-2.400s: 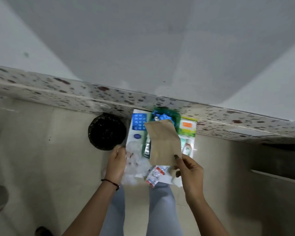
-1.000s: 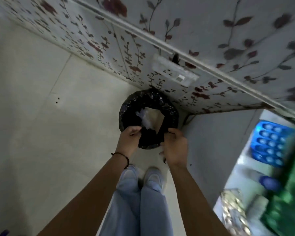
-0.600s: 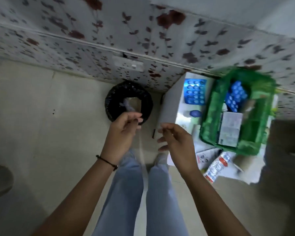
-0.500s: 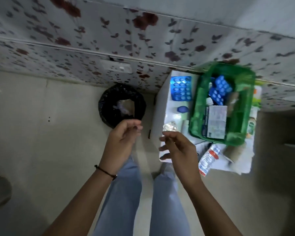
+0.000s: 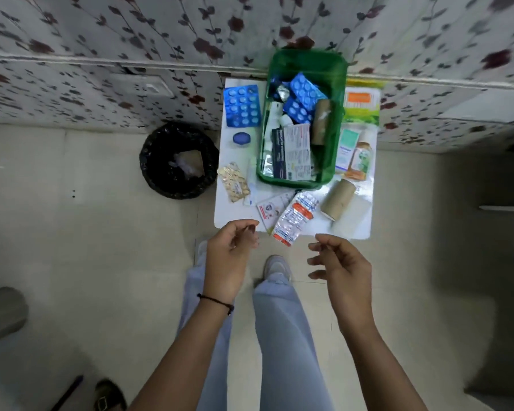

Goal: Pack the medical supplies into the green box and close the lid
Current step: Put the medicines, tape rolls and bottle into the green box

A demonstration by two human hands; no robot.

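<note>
The green box (image 5: 330,69) stands open on a small white table (image 5: 350,226), holding blue blister packs, a printed carton and a tan roll. Around it lie a blue blister pack (image 5: 241,105), a small blue jar (image 5: 241,138), a gold blister strip (image 5: 234,182), a red and silver strip (image 5: 294,218), a tan bandage roll (image 5: 338,199), a bottle (image 5: 359,161) and cartons. My left hand (image 5: 229,256) hovers at the table's near left corner, fingers loosely curled and empty. My right hand (image 5: 343,271) hangs just short of the near edge, fingers apart, holding nothing.
A black bin (image 5: 178,160) with paper and plastic waste in it stands on the floor left of the table. A floral-patterned wall (image 5: 131,54) runs behind both. My legs and shoes are below the hands. A sandal (image 5: 107,396) lies at the bottom left.
Both hands dropped the brown paper and plastic into the bin, then pulled back empty. My view has swung right from the bin to the table and box.
</note>
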